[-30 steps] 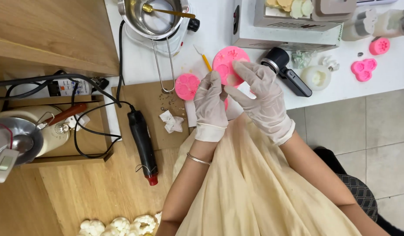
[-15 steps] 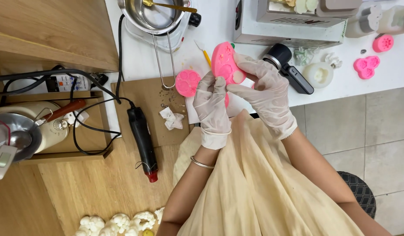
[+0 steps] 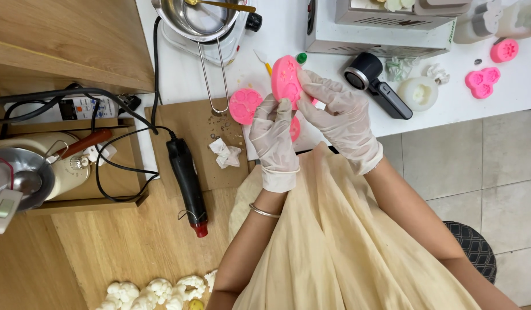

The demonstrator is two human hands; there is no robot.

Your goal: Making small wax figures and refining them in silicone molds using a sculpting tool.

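Note:
Both my hands wear white gloves and hold a round pink silicone mould, tilted up on edge above the white counter. My left hand grips its lower edge from below. My right hand pinches its right side with the fingers on the rim. A second round pink mould lies flat just left of my left hand. Another pink piece shows partly between my hands.
A black heat gun lies on a brown board. A steel pot stands on a small hotplate. A black tool, a white wax piece and pink moulds lie right. White flower shapes sit below.
The held mould has turned from facing up to standing on edge, and both hands have shifted slightly left with it.

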